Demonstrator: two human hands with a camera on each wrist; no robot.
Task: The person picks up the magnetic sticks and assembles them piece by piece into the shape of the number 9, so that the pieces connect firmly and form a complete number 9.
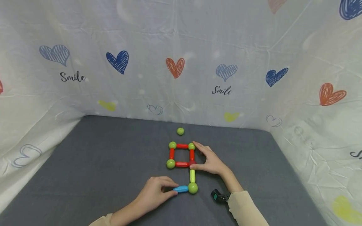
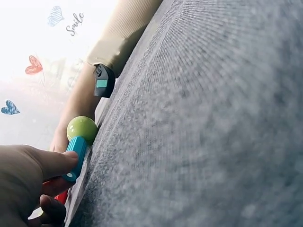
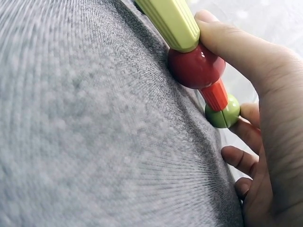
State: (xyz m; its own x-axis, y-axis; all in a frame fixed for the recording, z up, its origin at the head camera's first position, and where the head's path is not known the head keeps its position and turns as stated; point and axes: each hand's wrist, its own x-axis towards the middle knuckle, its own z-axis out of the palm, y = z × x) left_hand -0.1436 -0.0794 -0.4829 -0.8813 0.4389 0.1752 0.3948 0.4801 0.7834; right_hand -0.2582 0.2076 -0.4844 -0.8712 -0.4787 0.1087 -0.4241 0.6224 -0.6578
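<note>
A square of red sticks (image 1: 182, 164) with balls at its corners lies on the dark cloth. Three corners are green balls (image 1: 171, 164); the near right corner is a red ball (image 3: 196, 67). From the red ball a yellow-green stick (image 1: 192, 176) leads to another green ball (image 1: 193, 188). My left hand (image 1: 155, 193) pinches a blue stick (image 2: 75, 156) between thumb and fingers, its end touching that ball. My right hand (image 1: 211, 160) holds the square's right side, thumb at the red ball and fingers at the far right green ball (image 3: 223, 112).
A loose green ball (image 1: 180, 131) lies beyond the square. A black wrist device (image 1: 220, 196) with a teal patch is by the right wrist. Behind the dark tabletop (image 1: 113, 150) hangs a white sheet (image 1: 195, 37) printed with hearts.
</note>
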